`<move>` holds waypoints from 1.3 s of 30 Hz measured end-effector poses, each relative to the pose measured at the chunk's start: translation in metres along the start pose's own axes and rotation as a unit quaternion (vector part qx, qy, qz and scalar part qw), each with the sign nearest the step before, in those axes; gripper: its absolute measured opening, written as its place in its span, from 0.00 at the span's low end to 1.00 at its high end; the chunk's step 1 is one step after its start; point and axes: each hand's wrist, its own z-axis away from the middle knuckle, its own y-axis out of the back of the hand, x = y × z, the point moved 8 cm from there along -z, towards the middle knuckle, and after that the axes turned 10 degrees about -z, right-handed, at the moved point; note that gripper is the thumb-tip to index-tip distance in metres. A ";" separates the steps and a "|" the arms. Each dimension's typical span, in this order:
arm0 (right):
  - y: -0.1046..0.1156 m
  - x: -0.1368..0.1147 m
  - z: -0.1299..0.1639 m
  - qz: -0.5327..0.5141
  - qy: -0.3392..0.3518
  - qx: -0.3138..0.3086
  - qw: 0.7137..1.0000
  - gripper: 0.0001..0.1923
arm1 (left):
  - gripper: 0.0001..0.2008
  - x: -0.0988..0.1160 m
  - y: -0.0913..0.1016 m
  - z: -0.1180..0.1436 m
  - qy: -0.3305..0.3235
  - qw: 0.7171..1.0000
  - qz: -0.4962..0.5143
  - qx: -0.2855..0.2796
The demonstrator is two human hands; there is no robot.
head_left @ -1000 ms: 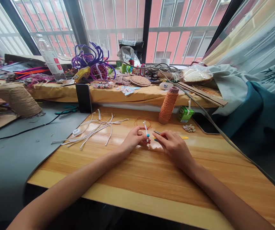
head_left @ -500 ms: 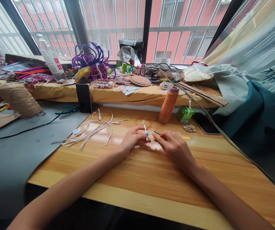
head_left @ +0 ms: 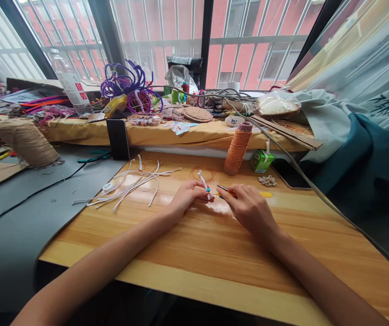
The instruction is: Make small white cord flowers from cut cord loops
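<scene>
Left hand [head_left: 189, 195] pinches white strip [head_left: 202, 179] upright; right hand [head_left: 247, 208] closed on scissors [head_left: 224, 189], on table [head_left: 187, 244] near orange spool [head_left: 237, 148].

Head-worn view, forward and down, close over wooden table [head_left: 215, 253].

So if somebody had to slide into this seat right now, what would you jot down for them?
Left hand: pinching a short white strip, one end sticking up.
Right hand: holding a thin tool, tip toward the strip.
Nearby on the wooden table: orange thread loop, orange spool, pile of loose white strips, small finished flower.
Done: one flower.
Left: the pile of strips lies unworked.
</scene>
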 end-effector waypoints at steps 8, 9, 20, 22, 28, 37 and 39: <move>0.000 -0.002 0.000 0.004 0.012 -0.007 1.000 0.13 | 0.03 0.001 -0.001 0.003 0.025 1.000 0.010 0.004; 0.000 -0.002 0.000 0.006 0.013 -0.006 1.000 0.14 | 0.03 0.001 -0.001 0.003 0.026 1.000 0.010 0.003; 0.000 -0.002 0.002 0.006 0.014 -0.003 1.000 0.13 | 0.03 0.000 -0.001 0.002 0.029 1.000 0.005 -0.006; -0.001 -0.003 0.001 -0.002 0.014 -0.005 1.000 0.13 | 0.03 0.001 -0.002 0.002 0.025 1.000 0.004 -0.009; -0.005 -0.005 0.002 -0.022 0.021 -0.024 0.999 0.12 | 0.04 0.001 -0.001 0.001 0.023 1.000 -0.003 -0.002; -0.010 -0.007 0.002 -0.017 0.043 -0.045 0.998 0.10 | 0.09 0.003 -0.005 -0.002 -0.024 0.998 -0.049 -0.029; -0.013 -0.007 0.003 -0.028 0.039 -0.052 0.998 0.11 | 0.11 0.004 -0.007 -0.003 -0.031 0.997 -0.058 -0.035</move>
